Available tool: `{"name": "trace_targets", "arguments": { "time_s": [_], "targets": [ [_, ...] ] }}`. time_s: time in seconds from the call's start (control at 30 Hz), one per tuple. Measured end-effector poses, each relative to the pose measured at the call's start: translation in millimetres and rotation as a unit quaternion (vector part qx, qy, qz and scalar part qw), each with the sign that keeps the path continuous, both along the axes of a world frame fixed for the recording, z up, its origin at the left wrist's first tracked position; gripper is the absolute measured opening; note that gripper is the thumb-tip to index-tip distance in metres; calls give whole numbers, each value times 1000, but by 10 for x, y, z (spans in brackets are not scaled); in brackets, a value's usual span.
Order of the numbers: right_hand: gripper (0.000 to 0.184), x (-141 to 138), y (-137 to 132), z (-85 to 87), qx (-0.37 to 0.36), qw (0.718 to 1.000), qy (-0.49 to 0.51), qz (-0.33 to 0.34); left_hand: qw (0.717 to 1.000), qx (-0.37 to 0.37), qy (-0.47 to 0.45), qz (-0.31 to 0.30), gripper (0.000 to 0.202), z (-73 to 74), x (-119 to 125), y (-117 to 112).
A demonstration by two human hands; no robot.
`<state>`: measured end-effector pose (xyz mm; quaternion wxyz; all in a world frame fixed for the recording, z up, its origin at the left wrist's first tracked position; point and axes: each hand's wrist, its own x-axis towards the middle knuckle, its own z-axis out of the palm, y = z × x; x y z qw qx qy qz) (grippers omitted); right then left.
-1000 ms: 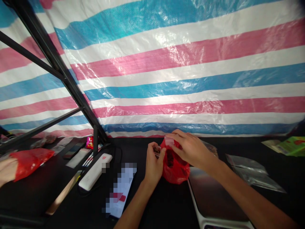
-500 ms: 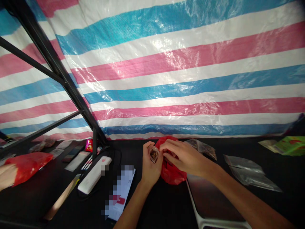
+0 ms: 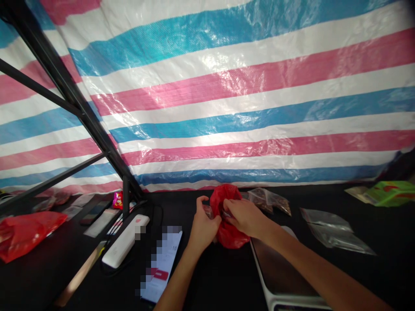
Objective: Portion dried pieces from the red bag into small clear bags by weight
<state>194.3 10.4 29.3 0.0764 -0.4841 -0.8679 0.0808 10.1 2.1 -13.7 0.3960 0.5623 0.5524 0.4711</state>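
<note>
L hand (image 3: 202, 229) and R hand (image 3: 244, 218) are working close together at a red plastic bag (image 3: 223, 196), which is sitting bunched up on the black counter (image 3: 210, 280) just in front of the person. L fingers (image 3: 202, 200) are curling around a small clear packet (image 3: 207, 211) (mostly hidden, so its contents are hard to make out) right beside the bag. R fingers (image 3: 228, 205) are closing on the bag's gathered top.

Just behind the bag, clear packets of brown bits (image 3: 269, 201) are lying on the counter, w/ empty-looking clear zip bags (image 3: 330, 229) off to the right. A flat dark device w/ white rim (image 3: 279, 268) is sitting by R forearm, and a white power bank (image 3: 125, 242), a blurred phone (image 3: 160, 263) and a second red bag (image 3: 29, 237) are lying to the left.
</note>
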Motion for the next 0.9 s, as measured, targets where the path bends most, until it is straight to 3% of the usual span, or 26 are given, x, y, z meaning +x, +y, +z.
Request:
{"name": "trace_targets", "arguments": {
  "time_s": [0.2,0.4,0.6,0.77,0.9],
  "targets": [
    [26,135,-10,77,-27,997,68,39,998,7,-60,4,56,-65,-15,73],
    [22,131,-40,104,-41,990,125,56,989,17,-147,-7,53,18,8,61],
    [24,144,-33,149,-30,988,144,45,990,41,-134,-25,49,116,40,10],
    [4,231,-18,351,-35,984,172,33,987,111,-116,6,47,101,51,17],
    [9,268,-61,436,-24,979,193,59,986,99,-130,16,46,83,42,30]
  ]
}}
